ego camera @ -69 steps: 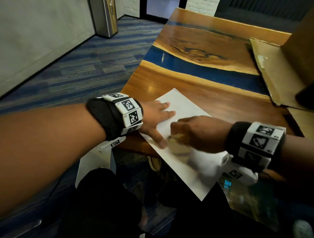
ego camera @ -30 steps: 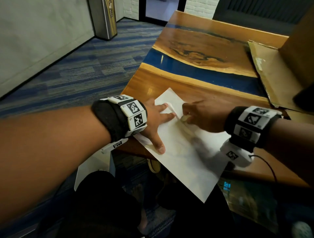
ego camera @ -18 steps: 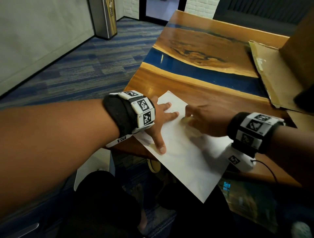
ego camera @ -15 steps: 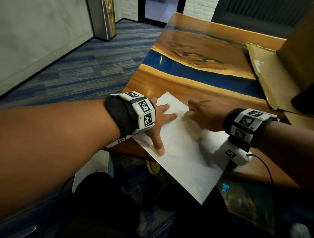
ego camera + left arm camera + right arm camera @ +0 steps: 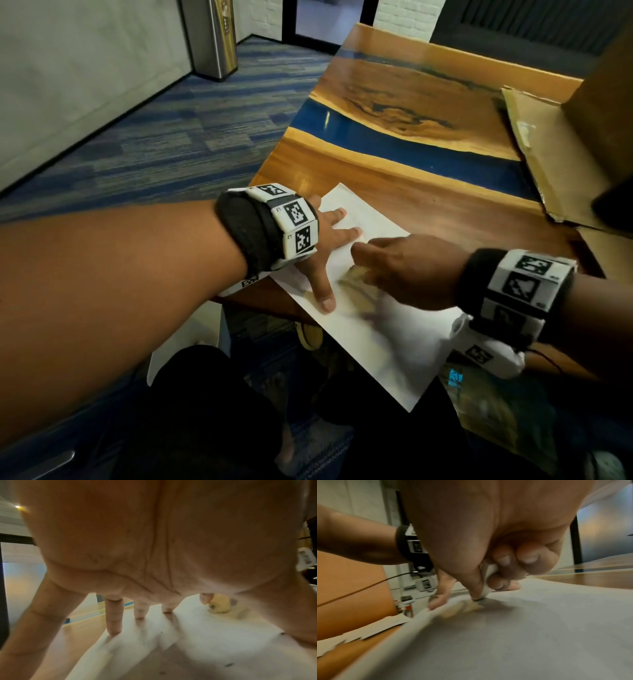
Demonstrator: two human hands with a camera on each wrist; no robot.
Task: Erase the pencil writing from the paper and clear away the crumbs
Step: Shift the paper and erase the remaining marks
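A white sheet of paper (image 5: 383, 342) lies at the near edge of the wooden table (image 5: 428, 209), one corner hanging past it. My left hand (image 5: 329, 253) lies flat on the sheet's left part, fingers spread and straight, thumb toward me. My right hand (image 5: 387, 267) pinches a pale eraser (image 5: 486, 586) and presses its tip on the paper just right of the left thumb. In the left wrist view the yellowish eraser (image 5: 219, 605) stands on the paper (image 5: 205, 642) beyond my fingers, and dark crumbs (image 5: 229, 664) dot the sheet. No pencil marks can be made out.
Flattened cardboard (image 5: 534, 147) and a brown box (image 5: 613, 92) sit at the table's right. A blue resin band (image 5: 394, 144) crosses the tabletop. Blue carpet (image 5: 171, 137) and a metal bin (image 5: 212, 37) lie to the left. My legs are below the table edge.
My right hand with the eraser has slid from the sheet's far edge back toward me, beside my left thumb. The left hand stays pressed flat on the paper.
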